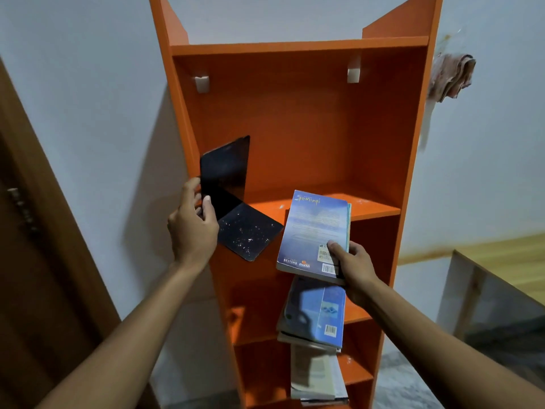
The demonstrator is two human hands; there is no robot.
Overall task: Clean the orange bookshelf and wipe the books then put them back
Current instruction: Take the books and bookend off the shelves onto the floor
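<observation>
Head view: a black bookend (233,199) is pinched in the left hand (191,222) at nine o'clock, over the orange bookshelf (309,128). A blue book (315,234) is clamped in the right hand's (354,267) grip, thumb on its cover, at centre. Books should be stood against the bookend once it is seated flat. More books (312,314) lie on lower shelves at six o'clock.
</observation>
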